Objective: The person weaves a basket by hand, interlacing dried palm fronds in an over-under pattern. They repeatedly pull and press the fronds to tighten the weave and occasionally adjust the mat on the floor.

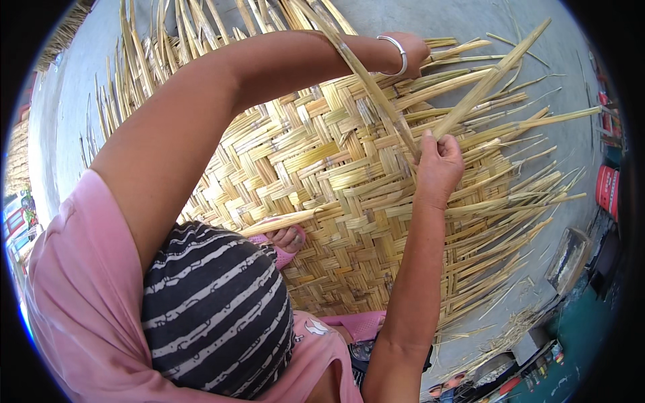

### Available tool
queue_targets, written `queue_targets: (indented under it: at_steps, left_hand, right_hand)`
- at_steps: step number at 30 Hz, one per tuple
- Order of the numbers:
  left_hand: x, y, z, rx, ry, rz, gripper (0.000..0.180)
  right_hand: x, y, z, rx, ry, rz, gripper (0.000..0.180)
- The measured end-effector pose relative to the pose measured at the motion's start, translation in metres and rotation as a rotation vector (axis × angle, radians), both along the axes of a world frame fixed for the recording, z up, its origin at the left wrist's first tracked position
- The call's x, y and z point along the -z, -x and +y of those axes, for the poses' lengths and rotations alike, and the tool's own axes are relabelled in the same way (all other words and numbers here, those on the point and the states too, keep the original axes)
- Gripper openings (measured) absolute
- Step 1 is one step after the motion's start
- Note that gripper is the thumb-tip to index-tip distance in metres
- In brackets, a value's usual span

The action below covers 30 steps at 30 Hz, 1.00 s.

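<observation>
A large mat [289,158] of woven, flattened straw-yellow cane strips lies beneath me, with loose strip ends fanning out at its far and right edges. Between the thumb and fingers of my right hand [441,164] is pinched a long, flat cane strip [494,80]. It slants up to the far right, while another length [373,91] runs from the same hand toward the far left; whether they are one bent strip I cannot tell. My left hand [408,55], a pale bangle at its wrist, is closed down among the strip ends at the far right; its grip is hidden.
My foot [285,238] in a pink sandal rests on the mat. Grey concrete floor [557,141] surrounds it, strewn with straw scraps. At the right stand a red container [607,191] and a worn block [568,258], with assorted clutter at the lower right.
</observation>
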State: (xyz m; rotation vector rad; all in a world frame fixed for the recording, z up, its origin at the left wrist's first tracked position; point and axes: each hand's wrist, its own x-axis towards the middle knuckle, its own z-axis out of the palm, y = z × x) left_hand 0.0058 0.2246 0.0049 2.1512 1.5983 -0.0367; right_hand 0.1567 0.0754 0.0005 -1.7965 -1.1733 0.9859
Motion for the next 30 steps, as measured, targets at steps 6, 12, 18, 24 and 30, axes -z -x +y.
queue_targets:
  at_steps: [6,12,18,24,30]
  left_hand:
    - [-0.007,-0.001,-0.009,0.29,-0.216,-0.141,0.039]
    - [0.0,-0.005,0.009,0.29,0.27,-0.51,0.038]
    - [-0.029,-0.003,-0.007,-0.181,0.951,-0.886,0.042]
    - [-0.011,-0.02,-0.003,0.005,0.831,-0.443,0.039]
    - [-0.017,-0.026,-0.01,-0.019,0.848,-0.495,0.035]
  right_hand:
    - [-0.006,0.0,-0.001,0.032,-0.01,0.0,0.021]
    - [-0.003,0.0,-0.001,0.055,-0.052,0.027,0.022]
    - [-0.013,0.002,-0.006,0.057,-0.055,0.021,0.023]
    - [-0.016,0.008,-0.008,0.08,-0.028,0.088,0.022]
    - [-0.004,0.002,-0.005,0.123,-0.088,0.056,0.024]
